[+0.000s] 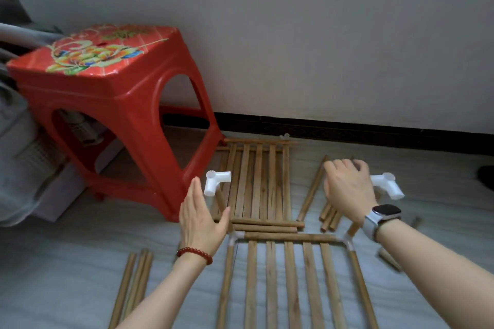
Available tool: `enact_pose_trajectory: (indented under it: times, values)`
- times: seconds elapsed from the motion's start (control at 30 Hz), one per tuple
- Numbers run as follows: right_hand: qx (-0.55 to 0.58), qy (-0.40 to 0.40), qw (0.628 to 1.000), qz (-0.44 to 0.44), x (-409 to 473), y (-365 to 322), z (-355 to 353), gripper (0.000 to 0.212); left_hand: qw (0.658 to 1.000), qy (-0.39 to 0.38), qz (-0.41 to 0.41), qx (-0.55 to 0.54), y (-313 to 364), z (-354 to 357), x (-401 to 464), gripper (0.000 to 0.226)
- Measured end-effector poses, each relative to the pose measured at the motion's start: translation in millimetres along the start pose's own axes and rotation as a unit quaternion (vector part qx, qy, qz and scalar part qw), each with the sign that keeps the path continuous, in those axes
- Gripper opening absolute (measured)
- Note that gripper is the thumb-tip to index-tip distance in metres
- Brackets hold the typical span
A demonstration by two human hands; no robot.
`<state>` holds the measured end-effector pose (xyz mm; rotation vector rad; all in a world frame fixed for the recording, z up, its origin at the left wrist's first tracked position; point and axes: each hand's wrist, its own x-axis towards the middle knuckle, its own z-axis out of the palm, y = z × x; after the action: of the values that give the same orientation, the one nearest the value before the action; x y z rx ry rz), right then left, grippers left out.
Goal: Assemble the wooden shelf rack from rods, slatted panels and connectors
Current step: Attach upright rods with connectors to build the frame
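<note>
On the floor by the wall lies the rack frame (290, 236) — a slatted panel (291, 283) fitted in it, with white corner connectors at its two far corners. An upright rod (221, 201) rises from the left corner, capped by a white connector (215, 182); the right upright carries another white connector (388, 185). Left hand (201, 222) is flat, fingers straight, just beside the left rod, holding nothing. Right hand (347, 189) hovers with fingers loosely curled, empty, next to the right connector; whether it touches, cannot tell. A second slatted panel (256, 181) lies nearer the wall. Loose rods (311, 189) sit between the panels and along the left edge of the frame (133, 286). Red plastic stool (107, 99) stands left — a smartwatch (385, 215) on the right wrist.
</note>
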<state>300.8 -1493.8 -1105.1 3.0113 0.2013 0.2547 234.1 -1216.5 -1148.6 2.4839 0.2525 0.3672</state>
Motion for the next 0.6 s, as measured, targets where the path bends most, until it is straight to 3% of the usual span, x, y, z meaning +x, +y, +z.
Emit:
enact_pose_trajectory:
  times: [0.07, 0.17, 0.27, 0.37, 0.47, 0.6]
  values:
    - [0.058, -0.027, 0.998, -0.029, -5.3, -21.1, 22.1, 0.026, 0.998, -0.044, -0.055, 0.003, -19.9, 10.6, -10.6, 0.096]
    - [0.169, -0.139, 0.976, -0.020, -11.5, -47.4, 70.6, 0.033, 0.982, -0.144, -0.086, 0.088, -51.0, 35.5, -18.7, 0.084]
    - [0.197, -0.233, 0.952, -0.003, -15.8, -62.8, 114.3, 0.037, 0.941, -0.286, -0.104, 0.147, -68.7, 65.1, -23.2, 0.074]
    - [0.183, -0.273, 0.945, -0.003, -11.6, -75.8, 150.2, 0.039, 0.898, -0.390, -0.119, 0.163, -78.7, 101.0, -27.8, 0.073]
    - [0.186, -0.303, 0.935, 0.001, -4.0, -88.2, 179.4, 0.042, 0.870, -0.436, -0.110, 0.205, -84.6, 132.6, -37.4, 0.085]
    - [0.085, -0.277, 0.957, -0.035, 3.1, -93.7, 207.2, 0.035, 0.868, -0.407, -0.106, 0.264, -91.7, 157.0, -48.9, 0.096]
